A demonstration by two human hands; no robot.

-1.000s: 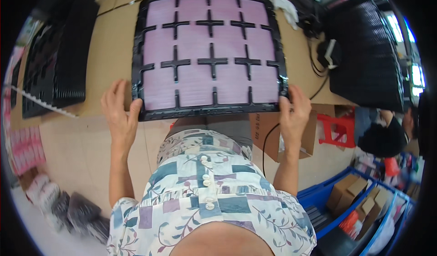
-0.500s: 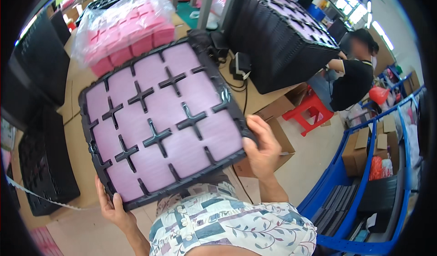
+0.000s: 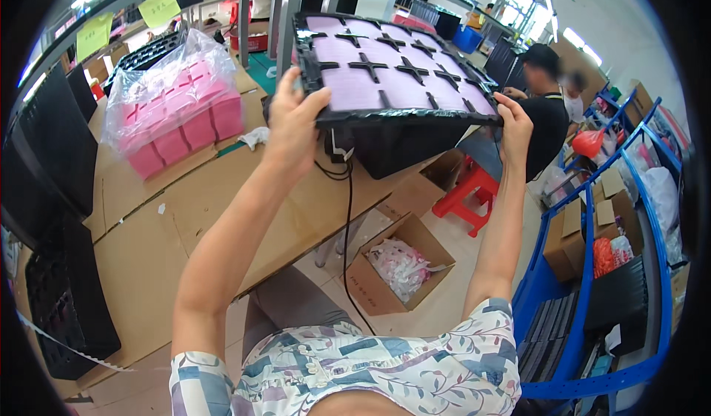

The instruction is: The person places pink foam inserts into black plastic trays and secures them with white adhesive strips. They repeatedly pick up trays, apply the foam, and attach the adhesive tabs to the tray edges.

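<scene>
Both my hands hold a black tray (image 3: 404,120) with lilac flat pieces (image 3: 348,86) lying between its raised black crosses. My left hand (image 3: 294,123) grips its left near corner, thumb along the rim. At the right near corner, my right hand (image 3: 515,129) is closed on the edge. Both arms reach far forward, and the tray is over the tall stack of black trays (image 3: 415,148), covering most of it. Whether the tray touches the stack cannot be seen.
A pink stack of blocks (image 3: 196,127) under clear plastic stands on the cardboard-covered table (image 3: 185,209). Below the table edge are an open carton (image 3: 385,297) of scraps and a red stool (image 3: 470,198). A person (image 3: 544,112) sits beyond; blue shelving (image 3: 552,334) is at right.
The tray has moved from in front of my body, forward and right, over the stack. Both arms are now stretched out, and the view has shifted, uncovering table and carton.
</scene>
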